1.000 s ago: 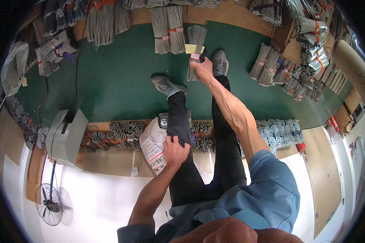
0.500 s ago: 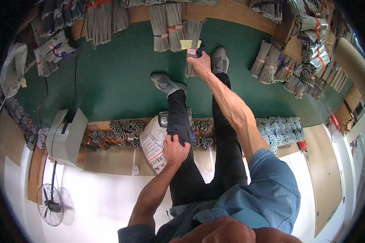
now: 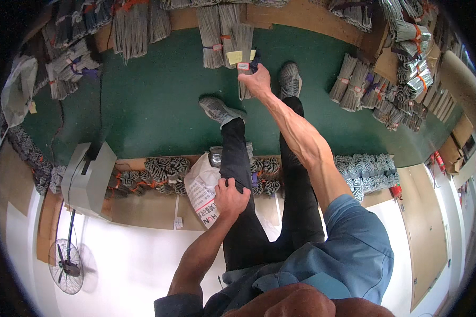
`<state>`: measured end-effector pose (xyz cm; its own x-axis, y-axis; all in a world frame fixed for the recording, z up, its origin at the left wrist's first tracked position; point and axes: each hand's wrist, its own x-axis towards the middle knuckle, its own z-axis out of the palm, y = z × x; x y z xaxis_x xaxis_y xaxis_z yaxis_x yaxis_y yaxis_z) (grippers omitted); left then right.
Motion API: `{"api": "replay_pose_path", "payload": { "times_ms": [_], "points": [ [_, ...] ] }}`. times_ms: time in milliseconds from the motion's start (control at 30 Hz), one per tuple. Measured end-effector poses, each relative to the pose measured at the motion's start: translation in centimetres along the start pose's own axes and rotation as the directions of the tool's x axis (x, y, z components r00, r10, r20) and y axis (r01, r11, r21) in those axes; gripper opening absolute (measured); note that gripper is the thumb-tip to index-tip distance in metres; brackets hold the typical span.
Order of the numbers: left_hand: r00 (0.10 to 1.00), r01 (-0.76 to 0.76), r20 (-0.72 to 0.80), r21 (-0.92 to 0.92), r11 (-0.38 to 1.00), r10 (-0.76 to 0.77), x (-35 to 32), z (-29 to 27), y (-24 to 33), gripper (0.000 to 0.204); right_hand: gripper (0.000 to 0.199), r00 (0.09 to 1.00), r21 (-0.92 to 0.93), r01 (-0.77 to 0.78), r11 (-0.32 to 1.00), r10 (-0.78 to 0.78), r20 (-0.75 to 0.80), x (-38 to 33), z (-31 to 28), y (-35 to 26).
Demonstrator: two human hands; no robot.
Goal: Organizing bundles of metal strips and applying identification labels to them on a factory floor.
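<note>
my feed: right hand closed round long grey bundle of metallic-looking strips, 12 o'clock, not yet released | two similar banded bundles already lie at its 10 o'clock | left hand half-curled on black cloth trouser leg, 6 o'clock; i can't tell its grip

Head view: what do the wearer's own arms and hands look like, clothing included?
Both the left hand and right hand are ungloved, with no watch or bracelet visible. The right sleeve is short, loose and blue-grey; the left sleeve is also short and looks darker blue.
</note>
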<state>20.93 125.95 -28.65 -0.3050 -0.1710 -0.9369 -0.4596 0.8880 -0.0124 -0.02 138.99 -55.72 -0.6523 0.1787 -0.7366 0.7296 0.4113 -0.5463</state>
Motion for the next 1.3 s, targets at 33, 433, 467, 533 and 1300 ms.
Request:
{"api": "replay_pose_path", "payload": {
  "times_ms": [33, 433, 467, 533, 1300],
  "points": [
    [1.000, -0.002, -0.002, 0.001, 1.000, 0.002, 0.1, 0.0, 0.0, 0.047, 0.052, 1.000, -0.025, 0.010, 1.000, -0.010, -0.005, 0.4, 0.3, -0.2],
    [0.999, -0.022, -0.047, -0.060, 0.998, 0.020, 0.1, -0.3, -1.5, 0.048, 0.049, 0.978, 0.084, 0.208, 0.974, -0.207, -0.027, 5.4, 6.4, -3.6],
    [0.996, -0.076, -0.053, -0.072, 0.995, 0.073, 0.6, -0.4, -0.5, 0.047, 0.052, 0.981, -0.102, 0.149, 0.984, -0.160, -0.110, 8.4, 5.7, -1.6],
    [0.996, -0.066, -0.064, -0.073, 0.995, 0.062, 0.6, -0.5, -1.3, 0.047, 0.062, 0.981, -0.345, -0.036, 0.938, -0.033, -0.190, 7.9, 7.5, -2.2],
    [0.995, -0.035, -0.097, -0.112, 0.993, 0.025, -0.1, 0.3, -1.9, 0.048, 0.040, 0.975, -0.467, 0.206, 0.860, -0.142, 0.170, 7.7, 6.6, -1.1]
  ]
}}
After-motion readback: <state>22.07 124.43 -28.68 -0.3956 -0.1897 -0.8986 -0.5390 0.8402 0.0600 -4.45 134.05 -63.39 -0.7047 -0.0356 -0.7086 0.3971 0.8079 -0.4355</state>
